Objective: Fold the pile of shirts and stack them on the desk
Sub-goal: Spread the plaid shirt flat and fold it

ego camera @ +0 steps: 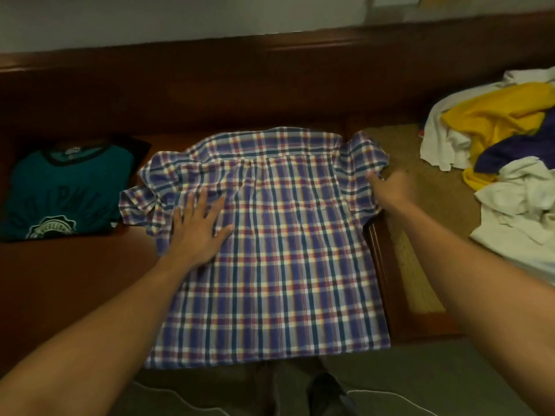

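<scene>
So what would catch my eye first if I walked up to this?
The plaid shirt spread across the middle of the desk, left hand flat on it, right hand gripping its sleeve. A folded teal T-shirt lies to its left; a rumpled white, yellow and purple pile sits at the right.

Home interior, which room you can't tell. You stand at a dark polished wooden desk (75,280) set against a plain pale wall (150,19). Tan carpet (432,205) lies right of the desk, a loose laundry pile (510,175) farther right.
</scene>
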The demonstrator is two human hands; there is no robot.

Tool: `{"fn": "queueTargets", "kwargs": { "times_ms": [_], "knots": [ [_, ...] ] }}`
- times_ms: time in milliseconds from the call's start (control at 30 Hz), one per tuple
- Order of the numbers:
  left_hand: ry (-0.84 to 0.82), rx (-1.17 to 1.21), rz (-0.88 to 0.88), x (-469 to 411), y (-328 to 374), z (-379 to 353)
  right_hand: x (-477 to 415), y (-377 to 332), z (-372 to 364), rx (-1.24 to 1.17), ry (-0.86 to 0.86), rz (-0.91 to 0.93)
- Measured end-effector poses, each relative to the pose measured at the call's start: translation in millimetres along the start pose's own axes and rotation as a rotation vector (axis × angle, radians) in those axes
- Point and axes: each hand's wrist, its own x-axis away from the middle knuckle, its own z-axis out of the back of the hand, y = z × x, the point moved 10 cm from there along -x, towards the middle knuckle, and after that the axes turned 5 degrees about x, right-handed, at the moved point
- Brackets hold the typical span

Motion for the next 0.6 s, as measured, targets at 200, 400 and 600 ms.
{"fn": "queueTargets", "kwargs": {
  "times_ms": [200, 400, 600],
  "knots": [
    [-0.059, 0.043, 0.071, -20, 40, -24, -8, -17, 29, -0.222, 0.072, 0.127],
    [-0.024, 0.125, 0.048, -39, 84, -18, -21, 5, 84, -0.353, 0.198, 0.105],
    [0.068, 0.101, 0.139, -15, 54, -17, -38, 36, 71, 0.056, 0.098, 0.041]
  ]
}}
